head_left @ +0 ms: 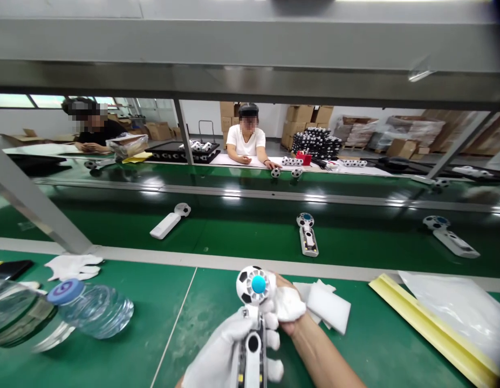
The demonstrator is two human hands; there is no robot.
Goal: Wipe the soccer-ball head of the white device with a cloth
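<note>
My left hand [217, 345], in a white glove, is closed around the handle of a handheld device with a soccer-ball head [245, 285]. The device stands upright, its blue disc and clear-fronted handle facing me. My right hand [285, 281] is behind and beside the ball head, closed on a white cloth [289, 304] pressed near the ball's right side. Most of the right fingers are hidden behind the cloth and ball. White foam pads [328, 307] lie on the green bench just right of my right wrist.
A water bottle [94, 310] lies left, near a white glove [74, 267]. A yellow strip [431, 326] and plastic bag [464, 312] lie right. Beyond the bench rail, the green belt [241, 231] carries similar devices [309, 240]. Two co-workers sit across, one in a white shirt [245, 143].
</note>
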